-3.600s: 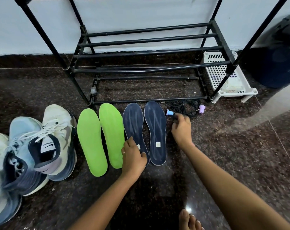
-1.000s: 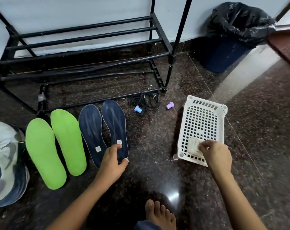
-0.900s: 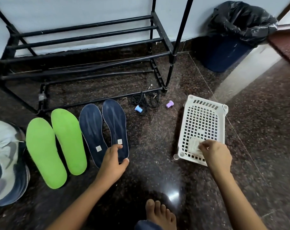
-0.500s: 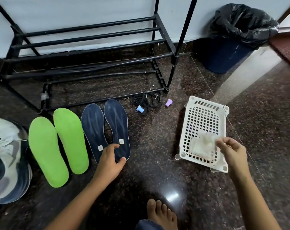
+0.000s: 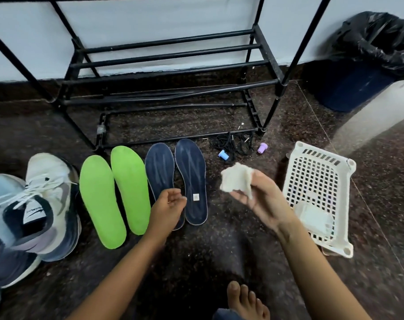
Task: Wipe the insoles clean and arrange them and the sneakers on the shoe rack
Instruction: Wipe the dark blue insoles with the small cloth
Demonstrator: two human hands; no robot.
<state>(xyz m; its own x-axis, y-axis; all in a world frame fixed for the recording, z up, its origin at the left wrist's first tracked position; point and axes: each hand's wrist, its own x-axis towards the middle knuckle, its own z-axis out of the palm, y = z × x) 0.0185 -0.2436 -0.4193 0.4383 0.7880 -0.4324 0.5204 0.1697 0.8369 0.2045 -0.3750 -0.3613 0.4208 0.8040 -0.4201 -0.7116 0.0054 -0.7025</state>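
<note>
Two green insoles [image 5: 113,195] and two dark blue insoles [image 5: 191,179] lie side by side on the dark floor in front of the black shoe rack [image 5: 168,65]. My right hand [image 5: 258,195] pinches a crumpled white wipe [image 5: 236,180], raised above the floor to the right of the blue insoles. My left hand [image 5: 167,207] hovers over the heel end of the left blue insole, fingers loosely curled and holding nothing. White and blue sneakers [image 5: 41,204] stand at the left.
A white perforated basket [image 5: 321,181] lies on the floor at the right with another pale cloth [image 5: 314,217] in it. Black laces [image 5: 233,143], a blue cap [image 5: 223,154] and a purple cap [image 5: 262,148] lie near the rack's foot. A lined bin [image 5: 367,61] stands at the back right. My bare foot [image 5: 245,301] is at the bottom.
My right hand lifted the white wipe out of the basket and carried it left toward the blue insoles. My left hand came up off the blue insole's heel.
</note>
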